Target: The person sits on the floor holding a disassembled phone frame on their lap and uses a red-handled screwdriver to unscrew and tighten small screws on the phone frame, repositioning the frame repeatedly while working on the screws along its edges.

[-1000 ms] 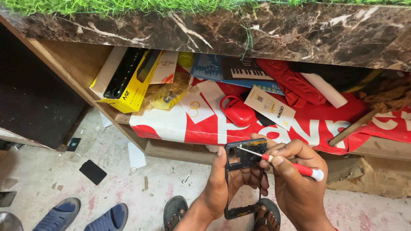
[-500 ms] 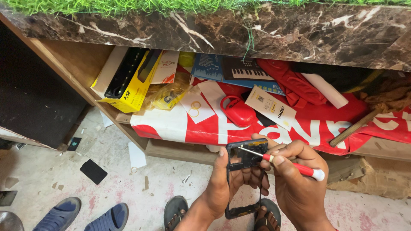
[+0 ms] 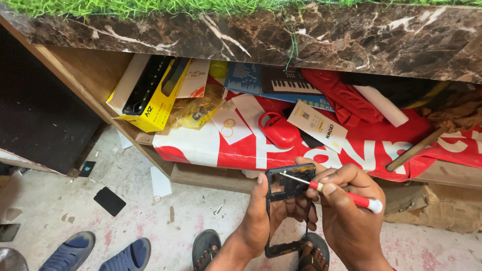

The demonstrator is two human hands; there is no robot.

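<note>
My right hand [image 3: 351, 221] is closed in a pinch grip on a small screwdriver [image 3: 334, 190], red handle with a white cap, shaft pointing toward 10 o'clock. Its tip rests in the upper part of a black phone frame [image 3: 290, 200]. My left hand [image 3: 261, 216] is wrapped around that frame, thumb up its left edge, fingers behind. The frame stands nearly upright between both hands, its middle an open rectangle with the floor showing through it.

Change over the last second: close to none. Hands, frame and driver sit in the same pose; the tip stays at the same spot near the frame's top edge. I judge the work at this one point is ongoing, not finished.

Surroundings: at 12 o'clock, just beyond the frame, the edge of a low wooden shelf [image 3: 211, 176] with a red-and-white banner [image 3: 241, 150] draped over it; a red case [image 3: 278, 129] lies on the banner. A yellow box [image 3: 155, 100] sits at 10 o'clock. Above runs a dark marble slab [image 3: 301, 35].

Room: open floor [image 3: 65, 180] toward 9 o'clock, with a small dark rectangle [image 3: 109, 200] lying on it. My sandals [image 3: 207, 248] are directly below; someone's blue shoes [image 3: 95, 251] at 8 o'clock, well apart.
</note>
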